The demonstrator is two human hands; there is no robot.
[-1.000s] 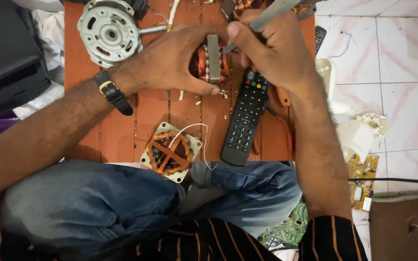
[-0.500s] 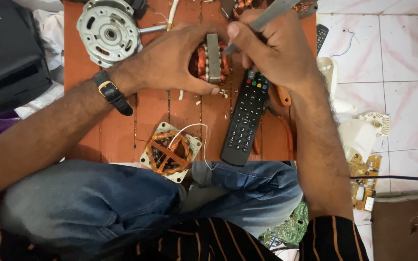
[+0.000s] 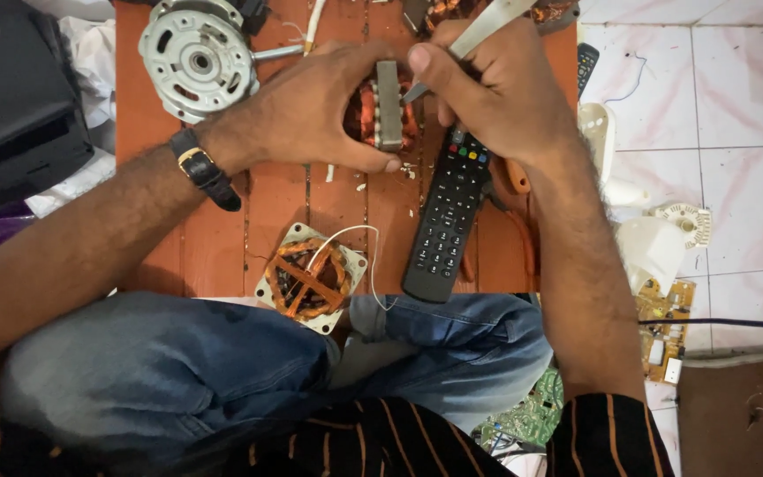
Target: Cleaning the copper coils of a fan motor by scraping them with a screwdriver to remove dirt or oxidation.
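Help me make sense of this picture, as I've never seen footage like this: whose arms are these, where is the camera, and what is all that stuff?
The camera sits on a person's head and looks down at their own arms and lap. The left hand grips a small copper-wound motor part on an orange wooden board. The right hand holds a flat metal tool with its tip against that part. Also on the board: a round silver motor, a black remote control and a square copper coil. Circuit boards lie on the tiled floor.

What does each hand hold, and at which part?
Left hand grips motor stator around its side; right hand holds metal tool mid-shaft.
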